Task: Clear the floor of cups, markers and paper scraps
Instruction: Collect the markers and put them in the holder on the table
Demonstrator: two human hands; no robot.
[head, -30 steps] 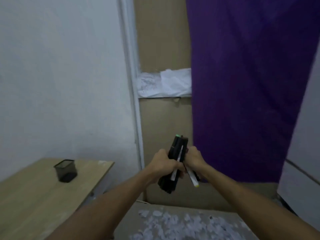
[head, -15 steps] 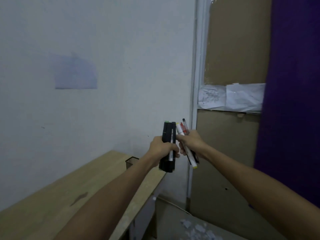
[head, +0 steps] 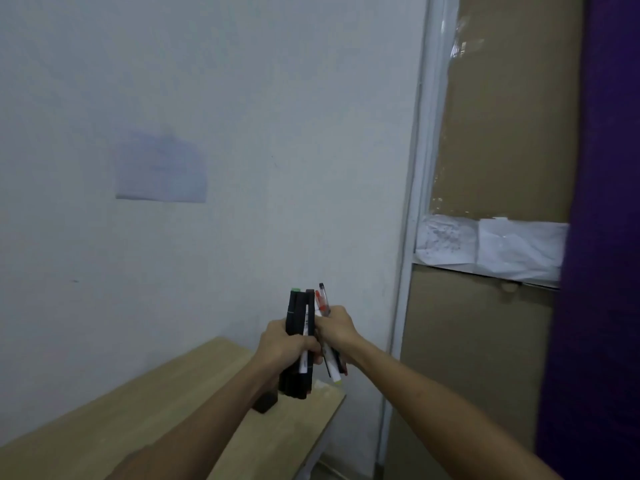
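My left hand [head: 284,344] grips a bundle of black markers [head: 300,313] held upright in front of me, one with a green cap on top. My right hand [head: 337,327] holds a few thinner pens and markers [head: 322,299], among them a red-capped one and a white one with a yellow tip below the hand. Both hands touch side by side, above the far end of a wooden table [head: 166,410]. A black mesh pen holder [head: 266,403] stands on the table, mostly hidden behind my left forearm.
A white wall fills the left, with a pale paper sheet [head: 161,169] stuck on it. To the right stands a white frame with cardboard panels [head: 502,133] and crumpled paper [head: 491,247], then a purple curtain [head: 602,237].
The view swung left and up: the floor with paper scraps has left the frame and the table now lies under my hands. Both hands keep hold of the markers.
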